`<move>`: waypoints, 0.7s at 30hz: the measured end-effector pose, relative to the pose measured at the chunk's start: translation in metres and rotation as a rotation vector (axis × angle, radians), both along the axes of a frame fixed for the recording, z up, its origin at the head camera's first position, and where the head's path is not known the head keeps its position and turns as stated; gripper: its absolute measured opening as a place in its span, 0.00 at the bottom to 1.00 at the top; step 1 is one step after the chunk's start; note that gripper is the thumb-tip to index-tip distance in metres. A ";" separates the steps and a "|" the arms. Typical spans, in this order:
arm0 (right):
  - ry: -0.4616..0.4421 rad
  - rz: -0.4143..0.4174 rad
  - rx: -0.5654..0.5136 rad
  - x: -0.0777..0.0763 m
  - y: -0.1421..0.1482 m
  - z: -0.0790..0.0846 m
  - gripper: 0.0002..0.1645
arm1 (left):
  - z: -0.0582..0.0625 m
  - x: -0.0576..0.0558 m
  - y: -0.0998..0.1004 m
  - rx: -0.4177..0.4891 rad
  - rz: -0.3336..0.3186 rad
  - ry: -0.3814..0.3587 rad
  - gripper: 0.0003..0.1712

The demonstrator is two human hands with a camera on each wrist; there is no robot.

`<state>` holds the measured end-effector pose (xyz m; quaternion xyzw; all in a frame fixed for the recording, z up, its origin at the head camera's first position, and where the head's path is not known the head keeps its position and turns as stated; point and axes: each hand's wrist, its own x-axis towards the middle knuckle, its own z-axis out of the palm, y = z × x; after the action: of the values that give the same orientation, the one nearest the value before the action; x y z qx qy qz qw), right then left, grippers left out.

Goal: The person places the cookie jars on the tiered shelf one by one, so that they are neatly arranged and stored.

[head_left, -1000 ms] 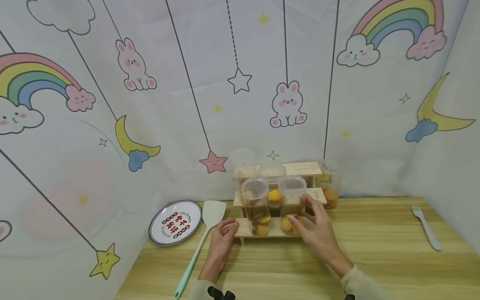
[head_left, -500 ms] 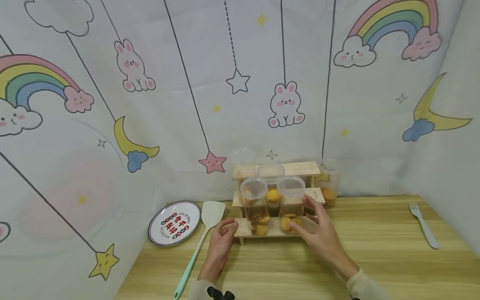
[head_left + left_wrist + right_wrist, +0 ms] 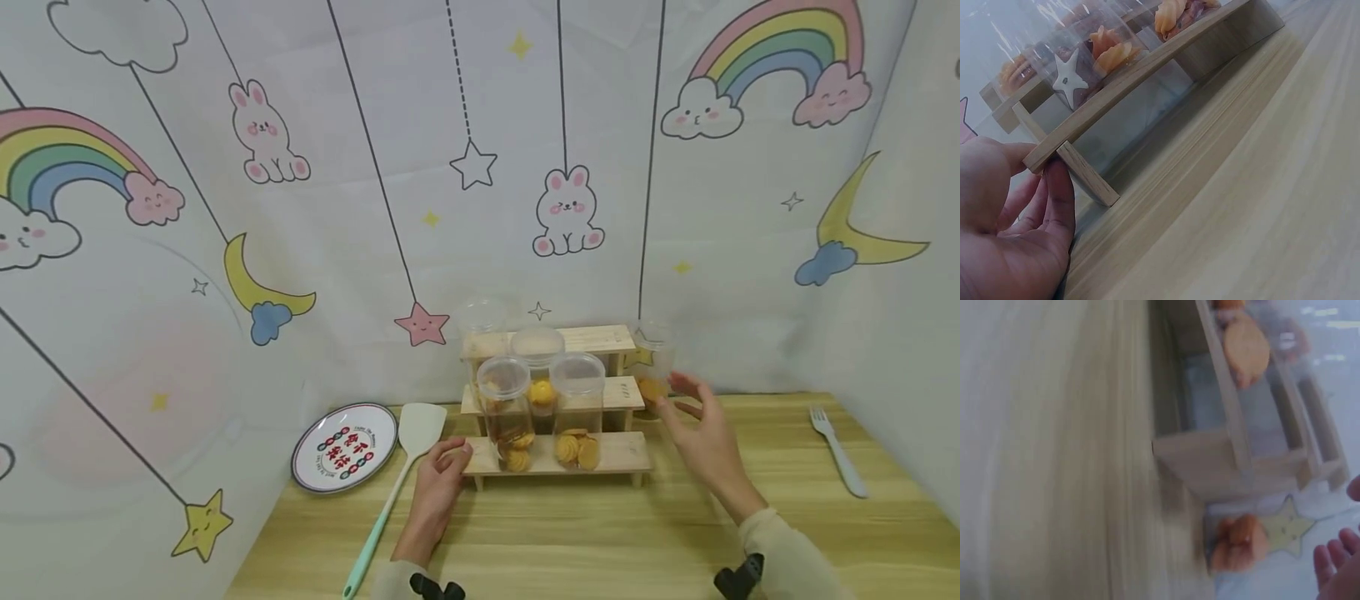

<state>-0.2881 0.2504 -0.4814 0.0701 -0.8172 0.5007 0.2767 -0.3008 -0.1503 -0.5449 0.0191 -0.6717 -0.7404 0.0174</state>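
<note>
A three-step wooden shelf [image 3: 630,451] stands against the backdrop. My left hand [image 3: 437,493] grips the left end of its lowest step, thumb on top and fingers beneath in the left wrist view. Two clear lidded jars of cookies, a left one [image 3: 506,417] and a right one [image 3: 578,417], stand on that step. Behind them are a jar [image 3: 538,346] on the middle step and a jar [image 3: 483,315] at the back left. My right hand [image 3: 705,440] is beside another cookie jar [image 3: 658,354] on the table right of the shelf, fingers spread, fingertips close to its side.
A white plate with red lettering [image 3: 315,458] lies at the left. Next to it is a spatula [image 3: 420,425] with a mint handle. A pale fork [image 3: 840,454] lies far right. The printed cloth backdrop [image 3: 360,250] rises directly behind the shelf.
My right hand has let go of the right front jar and moved right and back toward the jar beside the shelf. The left hand has kept its grip on the shelf end.
</note>
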 end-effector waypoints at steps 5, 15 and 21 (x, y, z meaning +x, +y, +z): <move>-0.094 -0.050 0.018 -0.023 0.018 0.001 0.41 | 0.001 0.001 -0.001 0.002 -0.006 -0.001 0.27; -0.299 0.012 0.055 -0.058 0.022 -0.001 0.64 | 0.002 0.000 -0.001 0.021 -0.002 -0.010 0.25; -0.357 -0.005 0.062 -0.070 0.018 -0.008 0.64 | 0.002 0.000 -0.001 0.015 -0.011 -0.011 0.26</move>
<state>-0.3578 0.2687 -0.4893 -0.0132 -0.8687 0.4789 0.1262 -0.3005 -0.1514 -0.5430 0.0196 -0.6662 -0.7455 0.0095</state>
